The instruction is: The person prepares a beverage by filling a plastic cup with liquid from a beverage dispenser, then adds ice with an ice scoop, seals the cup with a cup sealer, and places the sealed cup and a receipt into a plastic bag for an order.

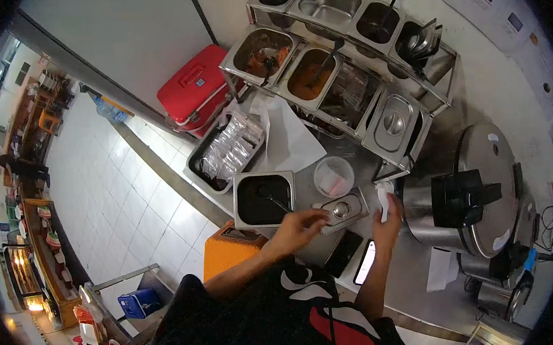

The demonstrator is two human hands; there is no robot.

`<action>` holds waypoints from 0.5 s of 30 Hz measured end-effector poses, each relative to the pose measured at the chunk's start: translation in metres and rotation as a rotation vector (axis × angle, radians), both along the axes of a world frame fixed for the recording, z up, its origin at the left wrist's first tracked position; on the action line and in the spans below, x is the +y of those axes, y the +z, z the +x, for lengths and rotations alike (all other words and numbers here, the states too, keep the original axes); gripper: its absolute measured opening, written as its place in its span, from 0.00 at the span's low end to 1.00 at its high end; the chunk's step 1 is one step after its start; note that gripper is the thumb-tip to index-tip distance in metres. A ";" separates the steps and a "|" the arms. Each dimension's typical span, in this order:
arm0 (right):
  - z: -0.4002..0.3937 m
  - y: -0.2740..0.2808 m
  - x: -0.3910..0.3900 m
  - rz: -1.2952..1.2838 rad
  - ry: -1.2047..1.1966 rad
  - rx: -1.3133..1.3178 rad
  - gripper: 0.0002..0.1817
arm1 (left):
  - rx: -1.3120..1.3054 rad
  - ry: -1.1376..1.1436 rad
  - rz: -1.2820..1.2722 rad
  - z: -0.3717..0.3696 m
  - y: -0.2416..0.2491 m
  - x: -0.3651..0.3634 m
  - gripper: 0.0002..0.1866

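Note:
My left hand [301, 230] reaches over the left end of a small steel lid [354, 207] with a round knob. Its fingers are slightly bent and apart, with nothing seen between them. My right hand [388, 223] is closed on a crumpled white piece [383, 198], which looks like paper or thin plastic, to the right of the lid. Beside my left hand stands a steel tub of dark sauce [258, 199] with a black ladle in it. A round clear tub [334, 177] sits just behind the lid.
Large steel cookers [420, 207] stand at right. Behind, a tiered rack [375, 111] holds food pans. A tray of wrapped packets [230, 147], white paper [290, 139] and a red cooler [190, 89] are at back left. A lit phone [365, 262] lies near the front edge.

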State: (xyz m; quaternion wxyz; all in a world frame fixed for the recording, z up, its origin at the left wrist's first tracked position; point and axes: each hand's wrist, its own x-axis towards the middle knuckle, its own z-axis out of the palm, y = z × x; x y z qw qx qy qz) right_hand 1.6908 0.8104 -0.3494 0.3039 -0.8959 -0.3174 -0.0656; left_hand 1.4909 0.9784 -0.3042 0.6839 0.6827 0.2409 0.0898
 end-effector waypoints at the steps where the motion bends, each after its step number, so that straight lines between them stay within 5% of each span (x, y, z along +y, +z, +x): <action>1: -0.005 0.001 0.010 0.050 0.075 0.168 0.18 | 0.064 0.037 0.001 -0.009 0.001 0.003 0.14; 4: -0.004 -0.026 0.059 0.086 0.288 0.463 0.16 | 0.076 0.144 -0.043 -0.043 -0.008 0.005 0.13; 11: 0.016 -0.073 0.148 -0.703 0.563 0.208 0.18 | 0.221 0.362 0.108 -0.120 -0.004 -0.036 0.15; 12: 0.028 -0.141 0.150 -0.523 0.454 0.141 0.19 | 0.212 0.402 0.138 -0.131 -0.014 -0.049 0.15; 15: 0.045 -0.156 0.164 -0.676 0.567 0.074 0.19 | 0.162 0.559 0.156 -0.151 -0.029 -0.083 0.13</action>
